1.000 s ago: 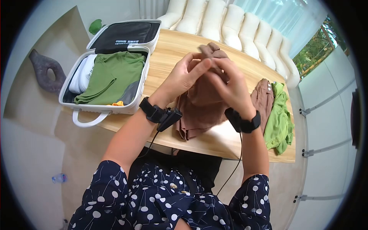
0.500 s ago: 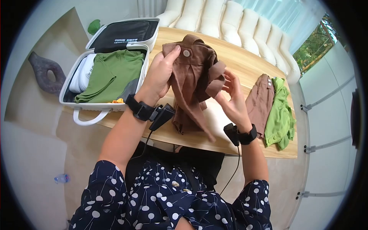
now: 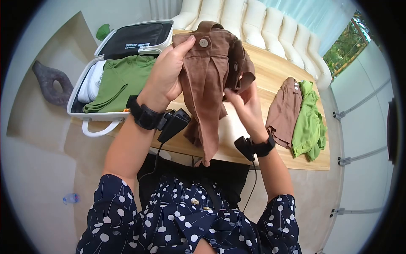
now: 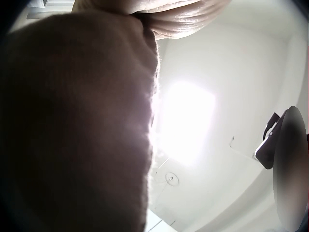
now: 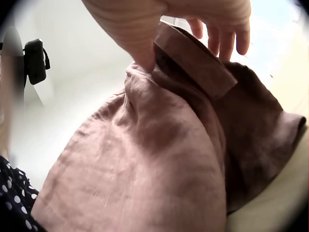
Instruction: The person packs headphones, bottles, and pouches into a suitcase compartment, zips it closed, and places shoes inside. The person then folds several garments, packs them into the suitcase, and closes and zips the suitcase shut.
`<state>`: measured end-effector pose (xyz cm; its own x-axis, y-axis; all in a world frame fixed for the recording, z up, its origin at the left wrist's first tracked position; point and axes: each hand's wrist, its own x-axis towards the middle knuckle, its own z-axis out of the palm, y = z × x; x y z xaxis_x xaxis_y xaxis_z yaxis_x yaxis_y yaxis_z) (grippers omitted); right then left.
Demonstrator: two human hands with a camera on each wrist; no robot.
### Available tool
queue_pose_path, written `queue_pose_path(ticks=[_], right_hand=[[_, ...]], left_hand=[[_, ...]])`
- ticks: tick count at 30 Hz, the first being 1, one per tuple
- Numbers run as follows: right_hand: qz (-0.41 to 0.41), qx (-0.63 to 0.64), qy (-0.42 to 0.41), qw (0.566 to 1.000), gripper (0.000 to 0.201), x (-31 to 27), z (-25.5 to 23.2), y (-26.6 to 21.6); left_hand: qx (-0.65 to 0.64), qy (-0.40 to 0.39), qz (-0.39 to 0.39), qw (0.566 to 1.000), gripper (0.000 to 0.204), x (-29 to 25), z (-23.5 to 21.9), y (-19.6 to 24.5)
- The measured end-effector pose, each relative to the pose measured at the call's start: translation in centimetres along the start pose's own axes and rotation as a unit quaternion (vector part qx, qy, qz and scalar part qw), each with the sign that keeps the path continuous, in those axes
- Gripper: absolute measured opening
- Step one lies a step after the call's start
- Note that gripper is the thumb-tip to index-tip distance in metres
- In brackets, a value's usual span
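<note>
Brown shorts (image 3: 207,70) with a buttoned, pleated waistband hang over the table in front of me. My left hand (image 3: 167,76) grips the waistband's left end, its thumb lying on top beside a button. At the other end of the waistband, my right hand (image 3: 246,111) has the cloth between thumb and fingers. The right wrist view shows that thumb against the bunched shorts (image 5: 154,145), with the fingers behind the waistband. Dark, close cloth of the shorts (image 4: 77,121) fills much of the left wrist view.
An open white suitcase (image 3: 78,115) on the left holds a green garment (image 3: 120,78) and white items (image 3: 94,82). To the right on the wooden table (image 3: 311,164) lie another brown garment (image 3: 285,110) and a bright green one (image 3: 306,127). A cushioned sofa (image 3: 256,25) stands behind.
The shorts have been lifted and turned, so the buttoned waistband faces me. My left hand rose with them. My right hand let go, then moved back in to the waistband's right side.
</note>
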<state>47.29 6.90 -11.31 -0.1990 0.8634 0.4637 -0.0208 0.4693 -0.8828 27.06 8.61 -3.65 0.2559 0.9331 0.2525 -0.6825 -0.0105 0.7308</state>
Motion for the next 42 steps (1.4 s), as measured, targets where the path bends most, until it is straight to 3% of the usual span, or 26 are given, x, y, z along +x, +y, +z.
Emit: queue_pose_path(ticks=[2,4,7,10,12,14,16,17,19,20,22,24,27,30,33,36,37,42], right_hand=[[0.050,0.032,0.070,0.996,0.060,1.1,-0.4,-0.4],[-0.044,0.024,0.127,0.991,0.074,2.2,-1.1,0.0],[-0.077,-0.108,0.259,0.957,0.080,2.1,-2.6,0.8],[-0.117,-0.256,0.304,0.910,0.056,0.9,-2.9,0.3],[-0.092,-0.201,0.210,0.952,0.041,0.7,-2.5,-0.1],[-0.090,-0.193,0.166,0.963,0.036,1.1,-2.0,0.5],[-0.077,-0.051,0.115,0.989,0.031,1.8,-1.5,1.0],[-0.078,-0.051,0.117,0.989,0.031,1.9,-1.6,0.9],[-0.027,0.093,0.072,0.993,0.025,2.3,-2.1,-0.2],[-0.055,0.078,0.115,0.989,0.023,2.8,-2.4,-1.5],[0.034,0.068,0.132,0.988,0.027,3.8,-5.7,-4.3],[0.012,0.062,0.110,0.992,0.030,5.0,-6.6,-8.6],[-0.038,-0.007,0.077,0.996,0.033,6.4,-7.1,-11.3],[-0.050,-0.034,0.091,0.994,0.033,7.7,-8.2,-11.2],[-0.056,-0.065,0.100,0.991,0.032,7.8,-8.7,-10.5],[-0.039,-0.078,0.102,0.991,0.031,7.5,-8.5,-9.7],[-0.025,-0.078,0.093,0.992,0.030,7.5,-8.4,-9.4],[-0.049,-0.129,0.090,0.986,0.027,7.6,-6.2,-8.2]], left_hand=[[0.019,0.003,0.009,1.000,0.022,-0.1,0.7,0.2],[0.024,0.008,0.016,1.000,0.022,-0.4,1.3,0.8],[0.050,0.008,0.037,0.998,0.022,-0.6,1.5,1.7],[0.067,-0.010,0.049,0.996,0.024,-0.8,1.4,2.3],[0.079,-0.003,0.042,0.996,0.024,-0.9,1.7,2.5],[0.082,-0.007,0.034,0.996,0.024,-0.8,1.9,2.5],[0.087,-0.010,0.027,0.996,0.024,-0.7,2.3,2.4],[0.089,0.001,0.022,0.996,0.024,-0.8,2.7,2.4],[0.094,0.012,0.020,0.995,0.025,-0.8,2.9,3.1],[0.136,0.004,0.028,0.990,0.025,-0.6,2.4,4.0],[0.222,0.023,0.048,0.974,0.028,-0.5,2.3,5.7],[0.362,0.043,0.117,0.924,0.028,0.6,2.4,6.5],[0.391,0.078,0.122,0.909,0.019,0.5,5.4,6.8],[0.467,0.013,0.134,0.874,0.026,1.2,5.3,7.7],[0.466,-0.014,0.166,0.869,0.023,2.1,4.7,7.7],[0.485,-0.003,0.190,0.853,0.020,2.8,3.7,6.7],[0.507,0.008,0.236,0.829,0.030,3.2,2.7,5.7],[0.546,0.034,0.210,0.810,0.029,3.2,3.7,2.5]])
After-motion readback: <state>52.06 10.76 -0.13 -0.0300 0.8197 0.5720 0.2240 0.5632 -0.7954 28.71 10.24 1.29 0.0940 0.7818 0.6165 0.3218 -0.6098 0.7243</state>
